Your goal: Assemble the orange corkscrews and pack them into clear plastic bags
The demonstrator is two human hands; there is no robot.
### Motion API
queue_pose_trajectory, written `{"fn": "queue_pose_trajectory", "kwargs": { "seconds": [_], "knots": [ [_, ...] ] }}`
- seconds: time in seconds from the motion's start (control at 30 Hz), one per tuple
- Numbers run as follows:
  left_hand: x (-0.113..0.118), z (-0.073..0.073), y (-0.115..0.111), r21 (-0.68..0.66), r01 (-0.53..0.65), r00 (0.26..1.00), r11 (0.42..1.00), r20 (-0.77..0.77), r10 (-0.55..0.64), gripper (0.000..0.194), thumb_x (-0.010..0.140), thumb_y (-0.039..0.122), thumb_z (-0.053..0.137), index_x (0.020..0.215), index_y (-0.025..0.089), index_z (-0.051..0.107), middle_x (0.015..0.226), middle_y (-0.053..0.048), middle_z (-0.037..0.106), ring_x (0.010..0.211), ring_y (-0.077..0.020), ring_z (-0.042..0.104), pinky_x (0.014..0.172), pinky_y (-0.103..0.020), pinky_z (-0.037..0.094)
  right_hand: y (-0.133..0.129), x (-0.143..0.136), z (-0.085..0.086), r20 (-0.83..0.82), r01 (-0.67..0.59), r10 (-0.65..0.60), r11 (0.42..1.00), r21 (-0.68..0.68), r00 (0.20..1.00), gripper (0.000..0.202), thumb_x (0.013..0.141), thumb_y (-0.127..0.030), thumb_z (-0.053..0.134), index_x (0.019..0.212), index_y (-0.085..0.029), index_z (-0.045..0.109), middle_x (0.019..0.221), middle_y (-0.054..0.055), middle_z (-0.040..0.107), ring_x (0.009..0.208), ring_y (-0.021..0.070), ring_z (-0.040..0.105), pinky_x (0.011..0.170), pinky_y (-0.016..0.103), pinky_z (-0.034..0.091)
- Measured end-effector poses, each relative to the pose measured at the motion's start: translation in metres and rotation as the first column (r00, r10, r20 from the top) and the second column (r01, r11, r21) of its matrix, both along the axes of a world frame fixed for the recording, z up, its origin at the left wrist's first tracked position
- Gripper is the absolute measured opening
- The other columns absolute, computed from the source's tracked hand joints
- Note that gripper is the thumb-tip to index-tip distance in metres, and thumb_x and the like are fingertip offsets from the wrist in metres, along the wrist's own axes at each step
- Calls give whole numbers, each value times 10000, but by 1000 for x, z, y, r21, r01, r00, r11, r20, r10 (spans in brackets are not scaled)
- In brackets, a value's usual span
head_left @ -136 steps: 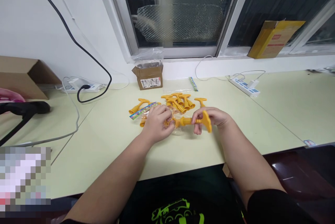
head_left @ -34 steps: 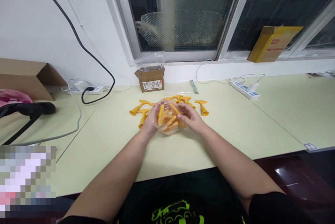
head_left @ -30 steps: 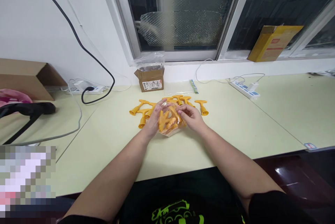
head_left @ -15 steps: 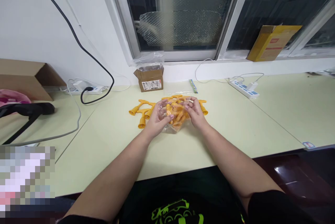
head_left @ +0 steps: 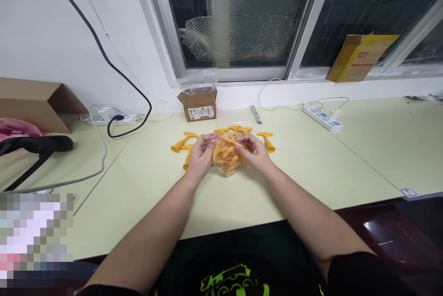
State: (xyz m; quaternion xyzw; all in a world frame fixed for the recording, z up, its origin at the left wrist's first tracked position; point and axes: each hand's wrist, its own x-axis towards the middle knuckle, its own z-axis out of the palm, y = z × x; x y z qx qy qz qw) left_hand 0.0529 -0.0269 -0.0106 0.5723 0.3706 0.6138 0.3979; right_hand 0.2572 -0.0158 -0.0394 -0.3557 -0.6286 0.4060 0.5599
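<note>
A clear plastic bag [head_left: 229, 157] with several yellow T-shaped pieces inside is held up over the table between both hands. My left hand [head_left: 203, 155] pinches the bag's left side, thumb at its upper edge. On the right side, my right hand [head_left: 255, 152] grips the bag with fingers bent round its edge. More yellow pieces lie around the hands: one to the right [head_left: 267, 142], some behind the bag [head_left: 234, 128], and others to the left [head_left: 179, 145], partly hidden by my left hand.
Behind the hands stand an opened small carton [head_left: 200, 105] and a flat clear packet with a coloured strip [head_left: 256, 114]. Power strips lie at the right [head_left: 322, 118] and left [head_left: 126, 119]. A black cable [head_left: 104, 51] hangs at the left, near a large cardboard box [head_left: 31, 99].
My left hand has shifted slightly left and its thumb has moved up along the bag. The right hand's fingers have lowered and curled more. The pieces inside the bag have shifted.
</note>
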Motion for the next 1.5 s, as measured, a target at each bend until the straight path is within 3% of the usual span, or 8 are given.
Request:
{"fn": "queue_pose_trajectory", "kwargs": {
  "seconds": [0.2,0.4,0.5,0.67,0.83,1.0,1.27,1.5],
  "knots": [
    [-1,7,-4,24,-82,991,996,109,79,363,847,515,780,876,203,598,931,-43,738,905,-187,726,916,-352,570,-5,2,8,-38,1,1,999,37,999,446,823,-519,785,1095,-255,549,1036,55,661,995,218,668,940,396,555],
    [-3,11,-4,-26,-178,959,984,220,179,377,852,525,776,899,206,579,761,14,649,646,-105,629,679,-234,543,-18,4,17,308,-313,294,950,15,905,613,793,-427,845,1316,-247,580,1342,98,644,1256,292,620,1102,478,486],
    [-2,15,-3,-86,-136,933,987,325,157,393,814,512,816,925,220,578,747,34,613,655,-97,610,649,-206,525,-20,-3,13,279,-345,344,938,-46,897,639,789,-409,853,1349,-240,594,1329,97,676,1241,311,646,1088,493,508],
    [-6,19,-1,-168,90,892,982,452,-5,471,799,547,809,1094,253,588,936,7,666,886,-145,685,791,-261,567,-16,-15,1,0,-358,361,926,-118,933,536,841,-416,808,1304,-243,599,1303,84,699,1223,287,668,1073,475,537],
    [-14,9,1,-326,266,951,907,241,-193,827,659,373,930,1359,266,503,1313,-87,664,1193,-277,670,1025,-432,538,-12,-20,-1,-242,-284,240,945,-162,940,515,836,-520,792,1225,-301,536,1283,48,696,1205,240,671,1064,458,557],
    [-10,7,-4,-332,408,904,850,15,-428,773,661,287,939,1337,224,568,1379,-143,653,1313,-355,613,1099,-538,505,-7,-21,2,-278,-241,200,963,-123,940,470,874,-573,722,1207,-308,524,1327,42,656,1297,230,604,1158,449,467],
    [-11,6,-4,-270,358,916,894,-86,-393,589,703,342,911,1182,187,606,1211,-131,730,1126,-306,714,985,-476,579,-6,-7,0,-99,-177,177,984,8,979,511,811,-553,795,1113,-278,488,1146,45,604,1111,228,616,1010,416,526],
    [-10,6,-10,-91,243,949,966,-185,-256,789,566,271,980,1193,231,503,1186,-88,686,1052,-269,720,908,-412,602,-16,2,16,112,-188,175,975,115,978,649,735,-483,894,1248,-274,556,1307,97,599,1247,303,587,1084,480,480]
  ]
}}
